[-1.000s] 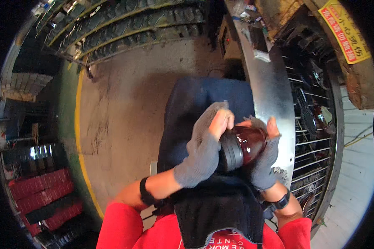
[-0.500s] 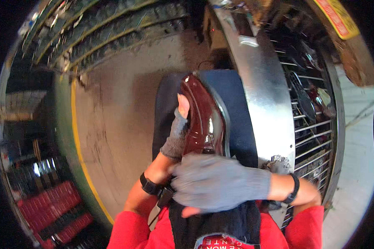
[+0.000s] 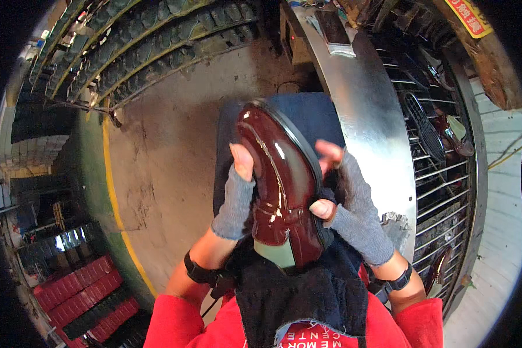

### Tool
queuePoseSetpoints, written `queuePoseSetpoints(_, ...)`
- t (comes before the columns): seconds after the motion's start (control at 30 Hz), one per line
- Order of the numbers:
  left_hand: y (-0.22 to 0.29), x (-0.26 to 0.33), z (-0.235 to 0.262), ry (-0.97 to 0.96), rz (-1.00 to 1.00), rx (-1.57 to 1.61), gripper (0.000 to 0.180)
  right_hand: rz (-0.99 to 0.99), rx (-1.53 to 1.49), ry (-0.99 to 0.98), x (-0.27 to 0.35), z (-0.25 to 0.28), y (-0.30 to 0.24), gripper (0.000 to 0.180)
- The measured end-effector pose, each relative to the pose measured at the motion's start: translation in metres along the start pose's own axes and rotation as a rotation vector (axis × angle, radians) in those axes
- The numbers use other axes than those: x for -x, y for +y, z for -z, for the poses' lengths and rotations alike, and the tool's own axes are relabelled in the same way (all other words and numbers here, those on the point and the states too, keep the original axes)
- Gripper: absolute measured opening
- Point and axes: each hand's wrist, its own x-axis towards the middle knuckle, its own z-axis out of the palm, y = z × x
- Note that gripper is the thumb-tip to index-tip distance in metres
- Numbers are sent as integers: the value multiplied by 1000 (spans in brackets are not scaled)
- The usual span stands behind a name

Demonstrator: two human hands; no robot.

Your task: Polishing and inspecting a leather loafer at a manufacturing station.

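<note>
A glossy dark-red leather shoe [image 3: 278, 168] lies over my lap, toe pointing away and turned slightly left. Its black sole edge faces right, and a pale green patch shows at the heel end. My left hand [image 3: 236, 180], in a grey fingerless glove, grips the shoe's left side. The thumb is on the upper; the other fingers are hidden beneath. On the sole side is my right hand [image 3: 354, 197], gloved alike, thumb against the sole edge near the heel. Its blurred fingertips stretch apart from the thumb, beside the sole. A dark cloth [image 3: 307, 301] covers my lap.
A metal bench top [image 3: 371, 116] runs along the right, beside a barred rack [image 3: 441, 180] with shoes and a black sole [image 3: 424, 127]. Shelves of dark shoe forms [image 3: 156, 52] stand far left. Red ribbed pieces [image 3: 81, 284] are stacked at the lower left.
My right hand has moved from across the shoe's rear to its right side, uncovering the heel end. The shoe's toe has swung a little left, and more of the shoe shows.
</note>
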Motion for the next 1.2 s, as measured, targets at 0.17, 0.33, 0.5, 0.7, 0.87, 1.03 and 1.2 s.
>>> queuePoseSetpoints(0.17, -3, 16, -17, 189, -174, -78, 106, 557, 186, 228, -25, -35, -27, 87)
queuePoseSetpoints(0.33, 13, 34, -29, 191, -209, -192, 97, 438, 231, 170, -19, -31, -35, 75)
queuePoseSetpoints(0.5, 36, 12, 17, 140, -488, -637, 76, -66, -654, -22, -17, -33, 6, 85)
queuePoseSetpoints(0.7, 69, -60, -23, -77, -397, -355, 63, -259, -1524, -516, -58, -8, 53, 76)
queuePoseSetpoints(0.87, 48, -55, -14, 79, -262, -248, 34, -484, -1339, -222, -9, -3, 68, 81)
queuePoseSetpoints(1.03, 14, -26, -26, 257, -417, -193, 64, -264, -301, -169, 23, 24, 82, 77)
queuePoseSetpoints(1.2, 1, -13, -22, 438, -811, -1014, 64, -428, -546, 44, 12, -14, 12, 63)
